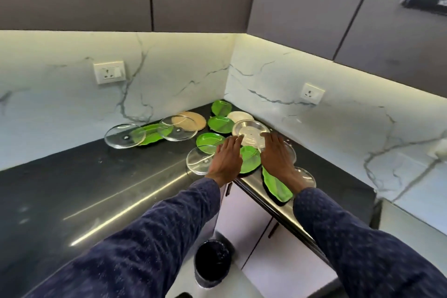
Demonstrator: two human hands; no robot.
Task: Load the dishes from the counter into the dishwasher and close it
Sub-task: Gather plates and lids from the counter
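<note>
Dishes crowd the corner of a dark counter (96, 176). A round steel plate (249, 129) lies near the corner. My left hand (227, 157) and my right hand (275, 152) stretch over the dishes with straight fingers, their tips at the steel plate's near rim on either side. Several green leaf-shaped plates lie around it, one (250, 161) between my hands and another (275, 186) under my right wrist. Clear glass lids lie at the left (124, 139), at the middle (177, 132) and beside my left hand (199, 161). No dishwasher shows in the head view.
A tan round plate (193, 120) and a cream plate (240, 116) lie at the back. White marble walls with sockets (110, 72) (312, 93) close the corner. Grey cabinets hang overhead. Below the counter edge stand white cupboard doors (246, 215) and a dark bin (212, 261).
</note>
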